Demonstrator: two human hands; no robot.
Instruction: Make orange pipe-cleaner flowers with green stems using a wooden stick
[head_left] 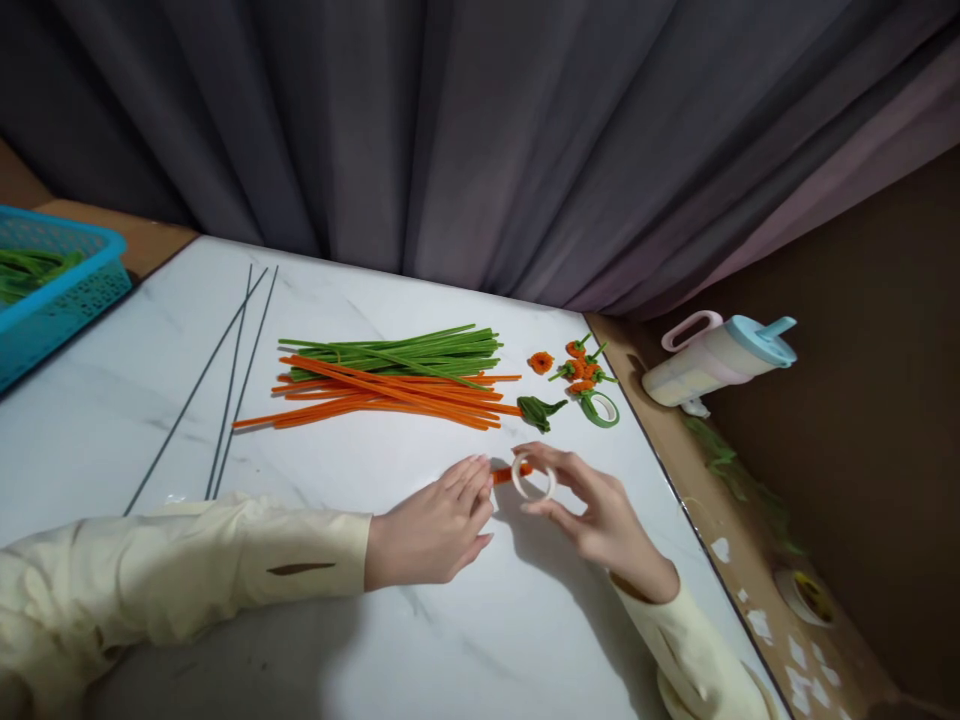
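Hands meet low on the white worktop (112, 400). The right hand (600, 515) pinches a small pale ring (533, 477) between thumb and fingers and holds it up on its edge. One short orange fuzzy stick (501, 474) pokes at the ring from the left. The left hand (435, 530) lies nearly flat, fingers close together, and its fingertips (480, 475) press on the near end of that stick. Whether the stick goes through the ring or only touches it is hard to tell.

Further back lies a pile of long orange sticks (390, 395), with a bunch of green sticks (405, 352) just behind and partly on top of it. Thin grey wires (225, 390) lie to the left. To the right of the piles sit a folded green leaf (540, 410), a small orange flower (540, 362), a cluster of little orange and green flowers (583, 368) and a roll of green tape (598, 408). A blue basket (67, 290) stands at the far left, and a pale bottle with a blue lid (720, 360) lies on its side off the right edge.

The ring is thin and only lightly pinched, so it could tip over or slip out if the stick pushes too hard. The stick is soft and could bend the wrong way under the pressing fingers. A wide sweep of the sleeve (187, 570) could also scatter the wires.
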